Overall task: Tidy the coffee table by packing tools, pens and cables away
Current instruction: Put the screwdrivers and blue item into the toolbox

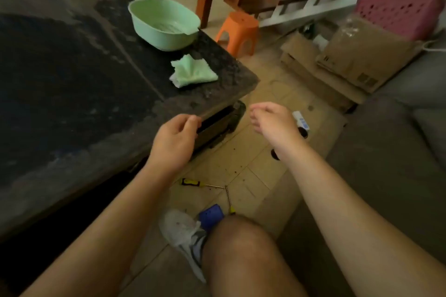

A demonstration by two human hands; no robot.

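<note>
My left hand [176,137] is at the near corner of the dark coffee table [72,79], its curled fingers on the top edge of a drawer [217,125] that stands slightly open under the tabletop. My right hand [272,120] hovers over the floor beside the drawer, fingers loosely curled and holding nothing. On the floor tiles by my knee lie a yellow-and-black screwdriver [193,183], a second thin screwdriver [229,199] and a blue plastic piece [212,216]. A small white-and-blue item [301,120] is partly hidden behind my right hand.
A pale green basket [164,24] and a crumpled green cloth [193,71] sit on the table's far corner. A white plastic bag [178,224] lies by my shoe. An orange stool [237,31], cardboard boxes [357,60] and a pink crate [398,12] stand beyond; a grey sofa [398,140] is on the right.
</note>
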